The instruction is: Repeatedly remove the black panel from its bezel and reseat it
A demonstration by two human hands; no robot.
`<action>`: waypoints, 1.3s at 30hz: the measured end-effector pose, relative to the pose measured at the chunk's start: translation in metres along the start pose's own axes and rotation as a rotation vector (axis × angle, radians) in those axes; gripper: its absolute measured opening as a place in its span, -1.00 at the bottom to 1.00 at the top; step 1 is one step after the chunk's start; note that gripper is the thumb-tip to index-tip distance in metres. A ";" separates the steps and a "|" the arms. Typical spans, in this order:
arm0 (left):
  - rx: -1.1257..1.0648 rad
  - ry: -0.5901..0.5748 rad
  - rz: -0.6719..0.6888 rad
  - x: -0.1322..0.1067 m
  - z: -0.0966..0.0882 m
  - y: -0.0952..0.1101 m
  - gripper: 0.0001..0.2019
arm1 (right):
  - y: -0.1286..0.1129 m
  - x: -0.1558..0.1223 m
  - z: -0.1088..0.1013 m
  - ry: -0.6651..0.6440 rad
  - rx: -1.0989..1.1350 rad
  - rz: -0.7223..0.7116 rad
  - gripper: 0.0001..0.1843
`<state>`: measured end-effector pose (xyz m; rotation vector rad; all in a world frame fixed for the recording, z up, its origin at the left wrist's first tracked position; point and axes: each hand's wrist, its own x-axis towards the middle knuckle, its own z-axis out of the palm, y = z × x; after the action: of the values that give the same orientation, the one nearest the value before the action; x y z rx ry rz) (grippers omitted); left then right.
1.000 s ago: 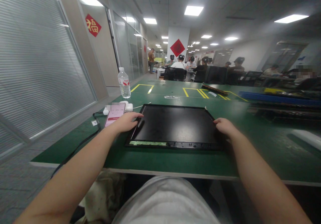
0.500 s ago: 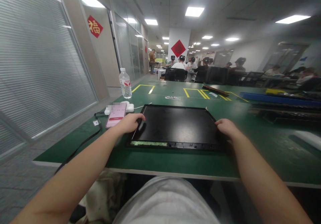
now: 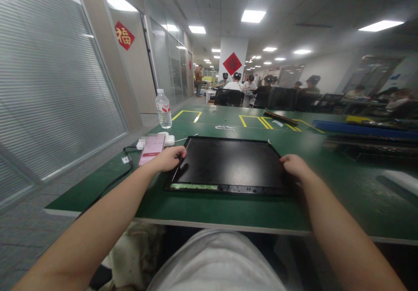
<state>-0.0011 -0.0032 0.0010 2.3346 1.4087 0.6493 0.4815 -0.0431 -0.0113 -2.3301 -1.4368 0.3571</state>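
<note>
A black flat display panel (image 3: 233,160) lies face up on the green table (image 3: 228,210) in front of me, a green strip (image 3: 194,187) showing along its near edge. My left hand (image 3: 172,157) grips the panel's left edge, thumb bent over the top of the frame. At the opposite edge, my right hand (image 3: 295,166) pinches the right side of the frame between thumb and fingers. The fingers beneath the panel are hidden on both sides.
Left of the panel lie a phone (image 3: 152,149) and a white charger (image 3: 169,140) with a cable; a water bottle (image 3: 163,109) stands behind them. Dark strips (image 3: 369,147) and a blue bar (image 3: 362,129) lie to the right. Several people sit at tables farther back.
My left thumb has drawn slightly in toward the panel's left edge. The panel and my right hand look almost unchanged.
</note>
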 end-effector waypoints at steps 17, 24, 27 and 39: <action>0.007 0.003 -0.032 0.000 -0.002 0.000 -0.71 | -0.002 -0.003 -0.001 -0.002 0.001 0.013 -0.61; 0.107 0.065 -0.106 0.000 0.002 0.006 -0.67 | 0.003 0.001 0.002 0.016 0.010 -0.025 -0.69; 0.121 0.050 -0.077 0.000 0.001 0.005 -0.65 | 0.005 0.003 0.003 0.019 0.008 -0.032 -0.69; 0.168 0.029 -0.030 0.003 0.003 0.001 -0.63 | 0.006 0.005 0.001 0.008 0.007 -0.025 -0.60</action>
<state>0.0028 -0.0014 -0.0007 2.4346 1.5642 0.5784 0.4880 -0.0403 -0.0149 -2.3036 -1.4577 0.3453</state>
